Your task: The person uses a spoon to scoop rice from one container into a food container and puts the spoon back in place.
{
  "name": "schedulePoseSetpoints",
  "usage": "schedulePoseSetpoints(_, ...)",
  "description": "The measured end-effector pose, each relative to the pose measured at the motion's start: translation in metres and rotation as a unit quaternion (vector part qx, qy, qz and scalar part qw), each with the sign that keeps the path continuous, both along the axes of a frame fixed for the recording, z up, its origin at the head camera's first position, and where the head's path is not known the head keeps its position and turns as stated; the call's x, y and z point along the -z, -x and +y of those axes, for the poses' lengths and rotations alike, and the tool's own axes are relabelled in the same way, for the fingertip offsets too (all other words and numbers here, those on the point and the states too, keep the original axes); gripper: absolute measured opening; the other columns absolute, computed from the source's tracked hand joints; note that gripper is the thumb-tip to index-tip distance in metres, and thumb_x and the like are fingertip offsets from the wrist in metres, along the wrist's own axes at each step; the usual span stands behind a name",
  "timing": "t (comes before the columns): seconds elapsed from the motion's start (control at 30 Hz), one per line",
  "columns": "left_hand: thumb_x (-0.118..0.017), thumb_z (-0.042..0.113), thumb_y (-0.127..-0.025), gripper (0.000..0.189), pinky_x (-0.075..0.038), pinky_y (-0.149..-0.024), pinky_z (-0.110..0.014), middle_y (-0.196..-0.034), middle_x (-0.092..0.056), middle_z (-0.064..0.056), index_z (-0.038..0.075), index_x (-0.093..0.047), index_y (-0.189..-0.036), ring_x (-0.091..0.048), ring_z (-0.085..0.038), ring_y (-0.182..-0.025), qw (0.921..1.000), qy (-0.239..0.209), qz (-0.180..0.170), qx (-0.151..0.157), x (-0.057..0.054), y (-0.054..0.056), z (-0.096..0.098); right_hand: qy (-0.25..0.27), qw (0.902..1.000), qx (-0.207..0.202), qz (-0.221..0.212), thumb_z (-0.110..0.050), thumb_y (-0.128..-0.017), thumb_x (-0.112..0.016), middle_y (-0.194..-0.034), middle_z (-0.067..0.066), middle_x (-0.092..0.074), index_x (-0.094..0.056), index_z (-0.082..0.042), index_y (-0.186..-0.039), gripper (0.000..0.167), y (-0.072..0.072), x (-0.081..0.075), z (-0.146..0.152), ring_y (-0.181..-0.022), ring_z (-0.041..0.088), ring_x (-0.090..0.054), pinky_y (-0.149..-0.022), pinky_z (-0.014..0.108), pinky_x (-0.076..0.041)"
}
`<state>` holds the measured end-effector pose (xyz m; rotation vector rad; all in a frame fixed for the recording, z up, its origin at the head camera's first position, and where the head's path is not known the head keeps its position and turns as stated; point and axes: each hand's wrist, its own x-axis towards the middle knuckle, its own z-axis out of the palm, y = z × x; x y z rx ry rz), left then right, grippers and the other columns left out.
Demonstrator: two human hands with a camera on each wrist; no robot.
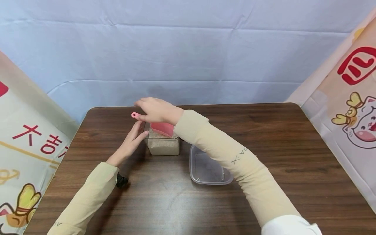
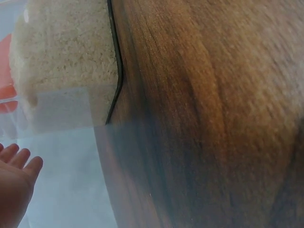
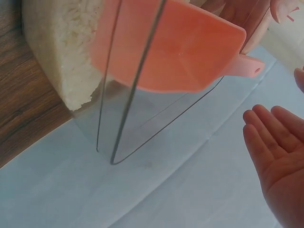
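A clear container of rice (image 1: 163, 147) stands at the back left of the table. A pink scoop (image 1: 162, 129) sits inside it, its holed handle sticking out past the rim. My right hand (image 1: 158, 110) hovers over the container. In the right wrist view its fingers (image 3: 270, 130) are extended, close by the scoop handle (image 3: 247, 66) but apart from it. My left hand (image 1: 132, 140) is at the container's left side, fingers straight and fingertips right at the wall. Through the clear plastic, the right wrist view shows part of this hand behind the scoop.
To the right of the rice, a clear plastic box (image 1: 207, 168) sits partly under my right forearm. The wooden table (image 1: 164, 202) ends at a pale cloth backdrop (image 1: 188, 55). Printed panels flank both sides. A small black device (image 1: 121, 180) is worn at my left wrist.
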<state>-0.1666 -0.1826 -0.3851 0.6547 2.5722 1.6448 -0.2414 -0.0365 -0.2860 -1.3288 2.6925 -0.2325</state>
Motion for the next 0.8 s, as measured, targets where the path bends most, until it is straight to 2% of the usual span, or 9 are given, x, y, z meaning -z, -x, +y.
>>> schedulePoseSetpoints(0.3,-0.040,0.005,-0.096,0.056,-0.015,-0.106,-0.053,-0.149,-0.011,-0.021,-0.001,-0.014,-0.145,-0.011,-0.032,-0.137,1.0000,-0.004,0.006,0.005,0.001,0.001,0.000,0.009,0.9998,0.007,-0.018,-0.043,-0.093,-0.045,-0.122,0.003,-0.053,-0.052,-0.006,-0.127,0.051,0.003,0.003,-0.004,-0.112,0.014,-0.049,-0.096,0.026,-0.037)
schedulePoseSetpoints(0.5,-0.040,0.004,-0.095,0.055,-0.016,-0.106,-0.053,-0.148,-0.012,-0.022,-0.002,-0.015,-0.144,-0.012,-0.033,-0.136,0.9999,-0.004,0.013,0.007,0.002,0.001,0.000,0.005,0.9999,0.009,-0.014,-0.039,-0.094,-0.046,-0.121,0.003,-0.053,-0.053,-0.006,-0.125,0.046,0.004,0.006,-0.010,-0.112,0.014,-0.050,-0.095,0.025,-0.037)
schedulePoseSetpoints(0.8,-0.041,0.003,-0.095,0.056,-0.017,-0.107,-0.050,-0.148,-0.013,-0.022,-0.002,-0.015,-0.144,-0.013,-0.033,-0.136,0.9999,-0.005,0.014,0.003,0.001,0.001,0.000,-0.011,0.9998,0.010,-0.011,-0.029,-0.093,-0.051,-0.113,0.003,-0.054,-0.055,-0.005,-0.122,0.038,0.004,0.008,-0.016,-0.098,0.011,-0.050,-0.084,0.021,-0.040)
